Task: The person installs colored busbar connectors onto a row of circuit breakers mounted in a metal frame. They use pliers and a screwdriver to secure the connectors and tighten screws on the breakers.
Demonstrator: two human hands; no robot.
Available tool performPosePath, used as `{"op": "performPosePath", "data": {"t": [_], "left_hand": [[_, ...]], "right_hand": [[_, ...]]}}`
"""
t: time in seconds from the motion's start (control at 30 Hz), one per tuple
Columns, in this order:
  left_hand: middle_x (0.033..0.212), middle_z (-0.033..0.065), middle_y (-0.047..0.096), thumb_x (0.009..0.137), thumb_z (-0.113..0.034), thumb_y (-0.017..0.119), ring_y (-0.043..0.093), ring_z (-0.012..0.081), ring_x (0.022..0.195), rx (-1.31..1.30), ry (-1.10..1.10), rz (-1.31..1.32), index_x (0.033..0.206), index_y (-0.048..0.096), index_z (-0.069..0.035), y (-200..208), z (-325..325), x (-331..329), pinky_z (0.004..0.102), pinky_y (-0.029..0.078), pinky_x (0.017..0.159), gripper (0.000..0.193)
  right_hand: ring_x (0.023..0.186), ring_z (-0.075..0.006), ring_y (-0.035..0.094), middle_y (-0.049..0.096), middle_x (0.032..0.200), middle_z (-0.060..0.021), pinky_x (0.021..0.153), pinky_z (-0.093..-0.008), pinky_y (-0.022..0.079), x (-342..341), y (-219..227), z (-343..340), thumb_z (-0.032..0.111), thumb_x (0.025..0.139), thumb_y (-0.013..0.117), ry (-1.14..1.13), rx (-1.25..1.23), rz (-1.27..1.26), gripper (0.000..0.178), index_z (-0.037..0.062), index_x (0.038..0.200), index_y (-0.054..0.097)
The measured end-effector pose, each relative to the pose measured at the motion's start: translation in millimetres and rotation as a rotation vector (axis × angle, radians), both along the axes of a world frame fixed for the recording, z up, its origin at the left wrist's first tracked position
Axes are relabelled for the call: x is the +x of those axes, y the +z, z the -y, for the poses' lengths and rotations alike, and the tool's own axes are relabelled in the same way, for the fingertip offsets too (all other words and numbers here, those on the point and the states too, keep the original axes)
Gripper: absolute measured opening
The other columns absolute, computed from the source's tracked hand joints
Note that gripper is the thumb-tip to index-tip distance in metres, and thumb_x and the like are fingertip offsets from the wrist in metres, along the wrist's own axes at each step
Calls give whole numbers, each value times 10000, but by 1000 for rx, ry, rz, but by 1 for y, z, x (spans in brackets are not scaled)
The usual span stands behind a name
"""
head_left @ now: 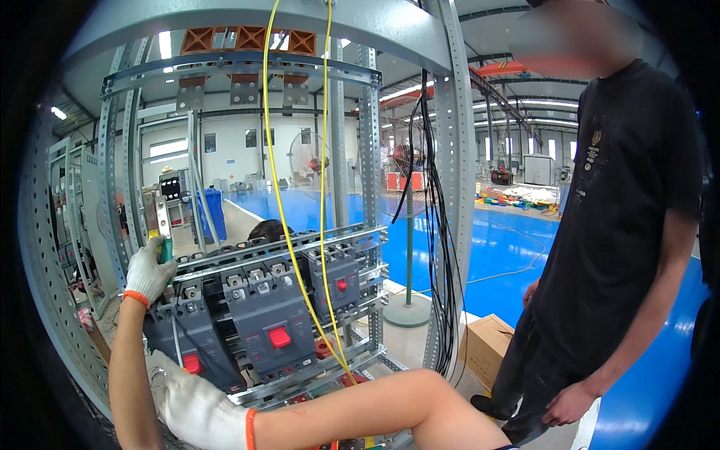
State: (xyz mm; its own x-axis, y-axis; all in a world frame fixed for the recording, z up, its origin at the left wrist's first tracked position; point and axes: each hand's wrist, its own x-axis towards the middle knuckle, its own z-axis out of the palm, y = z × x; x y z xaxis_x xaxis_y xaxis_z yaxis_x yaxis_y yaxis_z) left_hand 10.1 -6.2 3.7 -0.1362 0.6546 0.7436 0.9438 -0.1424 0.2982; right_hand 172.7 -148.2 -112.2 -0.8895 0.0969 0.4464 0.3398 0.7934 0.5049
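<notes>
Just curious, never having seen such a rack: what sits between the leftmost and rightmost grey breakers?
The head view shows another grey breaker there, with a red switch on its front.

Electrical workshop (glossy blue floor [495, 251]): circuit breakers [259, 313], steel frame [452, 135], orange overhead beam [495, 70].

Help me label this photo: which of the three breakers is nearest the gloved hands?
The leftmost breaker, near the left hand and right hand; middle breaker and right breaker sit farther off.

Breakers [255, 319] in frame [454, 135], person [637, 150] right, fan [406, 155] behind
</notes>
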Motion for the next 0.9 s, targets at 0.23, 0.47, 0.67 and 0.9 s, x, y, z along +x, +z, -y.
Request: {"op": "performPosePath", "data": {"t": [0.23,0.47,0.67,0.9], "left_hand": [[1048,302,701,788,-266,699,690,437,996,-30,41,-13,1334,582,10,-2,9,-11,483,537,920,623],[1038,286,704,795,-282,703,694,427,993,-39,68,-32,1364,578,-33,0,7,-5,476,546,926,633],[1042,292,701,784,-279,707,691,430,998,-30,59,-39,1360,582,-26,-2,8,-7,478,540,934,642],[1043,280,687,800,-281,717,684,432,988,-44,69,-44,1370,572,-65,-3,1,-11,489,542,914,626]], "right_hand": [[766,-304,713,701,830,-213,655,-397,579,12,45,9,141,899,614,46,-457,-258,548,-124,1352,455],[930,-387,700,688,1050,-224,842,-434,571,49,33,-32,-27,922,503,368,-926,-678,499,3,1413,421],[1247,-442,568,451,1457,-252,1047,-491,506,54,1,-26,-27,871,594,211,-490,-605,697,80,1521,366],[1462,-492,318,421,1497,-287,1140,-669,349,28,-4,-25,151,835,642,499,-8,-100,596,-52,1386,535]]}}
